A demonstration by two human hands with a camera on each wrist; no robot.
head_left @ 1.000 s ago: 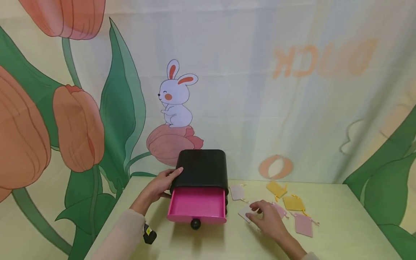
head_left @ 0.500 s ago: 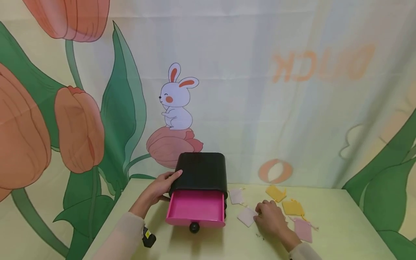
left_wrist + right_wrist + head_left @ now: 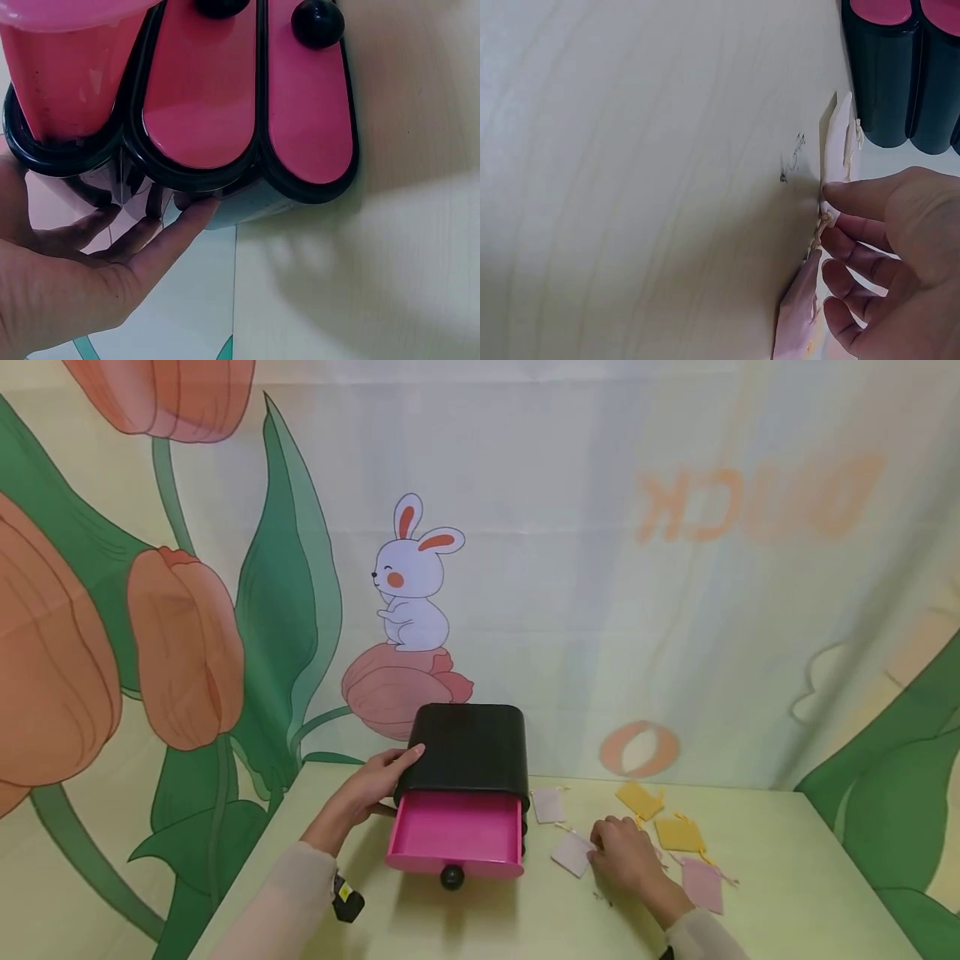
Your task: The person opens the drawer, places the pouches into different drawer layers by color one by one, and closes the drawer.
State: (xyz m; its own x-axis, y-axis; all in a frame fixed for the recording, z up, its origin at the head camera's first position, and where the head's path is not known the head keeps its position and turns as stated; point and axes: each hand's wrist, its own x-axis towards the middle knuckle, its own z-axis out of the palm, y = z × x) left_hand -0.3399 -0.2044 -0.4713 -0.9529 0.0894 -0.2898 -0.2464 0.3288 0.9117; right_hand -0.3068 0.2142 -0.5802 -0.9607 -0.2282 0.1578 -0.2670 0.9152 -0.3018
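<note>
A black drawer box [image 3: 468,747] stands on the table, its top pink drawer [image 3: 457,831] pulled out, with nothing inside. My left hand [image 3: 375,781] rests on the box's left side, thumb on the top edge. In the left wrist view, its fingers [image 3: 176,236] touch the side near the groove between tiers. My right hand [image 3: 626,856] is low over the table, right of the box. In the right wrist view its thumb and forefinger pinch the edge of a pale pink drawstring pouch [image 3: 838,154]. Another pink pouch [image 3: 799,311] lies below it, mostly hidden by the hand in the head view.
Two yellow pouches [image 3: 678,834] and a pink pouch [image 3: 702,885] lie right of my right hand. One more pale pouch [image 3: 549,806] is beside the box. Small dark marks [image 3: 602,897] show on the table. A printed curtain [image 3: 555,610] hangs behind.
My right hand has shifted right and down off the pale pouch to its right edge, fingers closing in. The left hand, box and drawer stay put; the head view shifts slightly.
</note>
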